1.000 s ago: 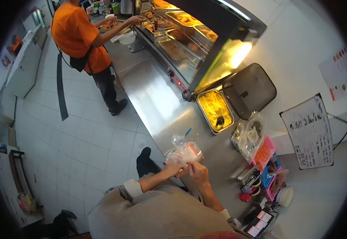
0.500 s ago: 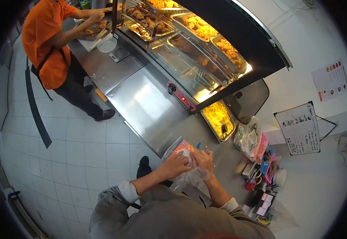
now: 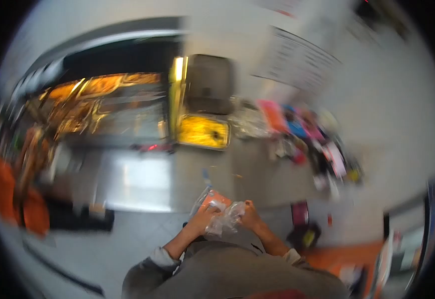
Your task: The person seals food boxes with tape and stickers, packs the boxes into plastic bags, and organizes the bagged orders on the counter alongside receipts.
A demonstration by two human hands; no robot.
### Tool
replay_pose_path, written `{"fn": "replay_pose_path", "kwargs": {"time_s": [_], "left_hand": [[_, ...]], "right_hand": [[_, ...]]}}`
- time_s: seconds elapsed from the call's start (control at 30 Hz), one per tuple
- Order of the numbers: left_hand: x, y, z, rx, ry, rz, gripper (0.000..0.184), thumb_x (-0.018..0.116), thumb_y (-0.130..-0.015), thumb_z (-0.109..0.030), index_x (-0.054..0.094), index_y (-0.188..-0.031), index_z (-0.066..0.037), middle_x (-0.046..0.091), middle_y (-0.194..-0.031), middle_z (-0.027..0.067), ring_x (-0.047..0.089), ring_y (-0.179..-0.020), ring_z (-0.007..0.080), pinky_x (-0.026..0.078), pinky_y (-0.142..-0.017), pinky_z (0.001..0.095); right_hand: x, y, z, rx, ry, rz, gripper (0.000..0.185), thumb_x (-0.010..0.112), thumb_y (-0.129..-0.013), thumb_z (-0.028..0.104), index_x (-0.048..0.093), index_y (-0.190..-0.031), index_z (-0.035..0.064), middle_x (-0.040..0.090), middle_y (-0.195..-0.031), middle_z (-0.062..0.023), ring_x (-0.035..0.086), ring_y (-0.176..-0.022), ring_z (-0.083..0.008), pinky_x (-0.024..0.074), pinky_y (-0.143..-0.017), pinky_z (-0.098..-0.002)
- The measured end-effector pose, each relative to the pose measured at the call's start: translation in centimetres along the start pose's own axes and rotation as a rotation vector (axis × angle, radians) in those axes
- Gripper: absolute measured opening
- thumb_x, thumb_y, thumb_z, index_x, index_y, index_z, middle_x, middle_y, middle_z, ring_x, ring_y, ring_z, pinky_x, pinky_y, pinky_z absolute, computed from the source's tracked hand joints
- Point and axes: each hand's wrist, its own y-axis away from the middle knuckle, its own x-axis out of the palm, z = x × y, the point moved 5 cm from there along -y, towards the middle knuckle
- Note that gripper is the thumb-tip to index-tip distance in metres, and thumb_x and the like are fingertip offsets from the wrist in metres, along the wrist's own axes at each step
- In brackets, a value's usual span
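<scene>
Close in front of my body, a clear plastic bag [image 3: 223,224] is stretched between my two hands. My left hand [image 3: 203,219] is closed on its left side, against an orange packet [image 3: 216,199] that has clear plastic around it. What the packet holds cannot be made out. On the other side, my right hand [image 3: 250,217] grips the bag's edge with closed fingers. A small blue item [image 3: 206,177], blurred, lies on the steel counter [image 3: 192,172] just beyond the packet.
A tray of yellow food [image 3: 203,132] stands beside the lit display cabinet [image 3: 127,107]. Blurred plastic bags [image 3: 250,119] and a cluttered pile of small items [image 3: 297,122] lie at the counter's back right. A person in orange [image 3: 8,194] is at far left.
My view has swung to the right, blurring the scene. The hands have drawn back from over the counter, and my right hand has moved apart from the left, spreading the bag.
</scene>
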Motion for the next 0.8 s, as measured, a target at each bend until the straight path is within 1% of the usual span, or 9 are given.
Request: {"fn": "replay_pose_path", "kwargs": {"time_s": [0.13, 0.27, 0.37, 0.4, 0.5, 0.57, 0.67, 0.73, 0.8], "left_hand": [[6.2, -4.7, -10.7, 0.45, -0.205, 0.277, 0.039, 0.061, -0.076, -0.019, 0.062, -0.115, -0.013, 0.061, -0.104, 0.0049, 0.058, -0.107, 0.0208, 0.036, -0.108, 0.0444], [15.4, -5.4, -21.9, 0.838, -0.191, 0.493, 0.025, 0.061, -0.077, -0.019, 0.068, -0.101, -0.015, 0.062, -0.104, 0.0045, 0.058, -0.109, 0.019, 0.029, -0.111, 0.0501], [21.8, -4.5, -30.4, 0.85, 0.062, 0.633, 0.026, 0.064, -0.077, -0.022, 0.067, -0.103, -0.016, 0.061, -0.11, 0.0065, 0.054, -0.115, 0.023, 0.025, -0.112, 0.0535], [27.3, -3.9, -28.7, 0.821, 0.236, 0.653, 0.03, 0.065, -0.078, -0.026, 0.067, -0.107, -0.018, 0.059, -0.117, 0.0076, 0.049, -0.122, 0.0269, 0.021, -0.112, 0.0546], [35.6, -2.7, -36.5, 0.67, 0.13, 0.919, 0.036, 0.066, -0.078, -0.024, 0.065, -0.113, -0.017, 0.053, -0.129, 0.0074, 0.042, -0.13, 0.0272, 0.016, -0.11, 0.0621], [39.0, -1.5, -42.8, 0.783, 0.121, 0.793, 0.038, 0.068, -0.077, -0.024, 0.065, -0.114, -0.014, 0.049, -0.133, 0.0072, 0.038, -0.132, 0.0266, 0.012, -0.107, 0.0667], [42.4, -0.8, -52.6, 0.907, 0.278, 0.648, 0.039, 0.07, -0.074, -0.022, 0.065, -0.111, -0.011, 0.044, -0.136, 0.0067, 0.034, -0.134, 0.0276, 0.008, -0.103, 0.0704], [43.9, -0.9, -56.9, 1.004, 0.405, 0.542, 0.037, 0.069, -0.073, -0.018, 0.064, -0.108, -0.01, 0.044, -0.134, 0.0059, 0.033, -0.133, 0.0305, 0.006, -0.103, 0.0679], [45.7, -1.6, -60.4, 0.941, 0.42, 0.555, 0.038, 0.069, -0.071, -0.017, 0.064, -0.108, -0.009, 0.043, -0.134, 0.007, 0.033, -0.133, 0.031, 0.005, -0.104, 0.0662]], "right_hand": [[-5.9, 11.1, 1.1, 0.262, 0.117, -0.152, 0.017, 0.063, -0.077, 0.026, 0.065, -0.092, 0.0178, 0.063, -0.085, 0.0009, 0.056, -0.094, -0.0145, 0.0333, -0.094, -0.0417], [-8.6, 28.1, 4.0, 0.684, 0.136, -0.359, 0.013, 0.064, -0.078, 0.021, 0.064, -0.09, 0.0168, 0.063, -0.091, -0.0007, 0.056, -0.097, -0.0173, 0.0365, -0.091, -0.0415], [-8.8, 43.4, 6.0, 0.883, 0.121, -0.49, 0.013, 0.066, -0.078, 0.018, 0.065, -0.09, 0.0148, 0.062, -0.099, -0.0029, 0.056, -0.1, -0.0226, 0.0399, -0.09, -0.0407], [-9.4, 47.4, 8.2, 0.874, 0.208, -0.572, 0.013, 0.067, -0.078, 0.017, 0.065, -0.091, 0.0138, 0.061, -0.104, -0.0048, 0.056, -0.102, -0.0255, 0.0411, -0.09, -0.0402], [-12.6, 57.2, 14.2, 1.155, 0.163, -0.944, 0.016, 0.063, -0.084, 0.021, 0.064, -0.093, 0.0079, 0.06, -0.111, -0.013, 0.056, -0.105, -0.0324, 0.043, -0.092, -0.0437], [-13.2, 62.4, 17.6, 1.348, 0.046, -1.076, 0.017, 0.064, -0.084, 0.02, 0.064, -0.094, 0.0058, 0.058, -0.115, -0.0157, 0.055, -0.105, -0.0335, 0.0433, -0.091, -0.0438], [-12.7, 69.3, 20.1, 1.552, 0.165, -1.137, 0.017, 0.063, -0.083, 0.017, 0.064, -0.093, 0.0035, 0.06, -0.108, -0.0154, 0.057, -0.103, -0.0328, 0.0447, -0.089, -0.0419], [-11.6, 72.1, 19.8, 1.516, 0.118, -1.341, 0.014, 0.064, -0.085, 0.014, 0.063, -0.094, 0.0036, 0.06, -0.104, -0.0116, 0.057, -0.099, -0.0277, 0.045, -0.088, -0.0375], [-11.5, 74.6, 18.6, 1.504, 0.123, -1.514, 0.013, 0.064, -0.086, 0.012, 0.063, -0.096, 0.0027, 0.061, -0.096, -0.0086, 0.058, -0.094, -0.0201, 0.0452, -0.085, -0.032]]}}
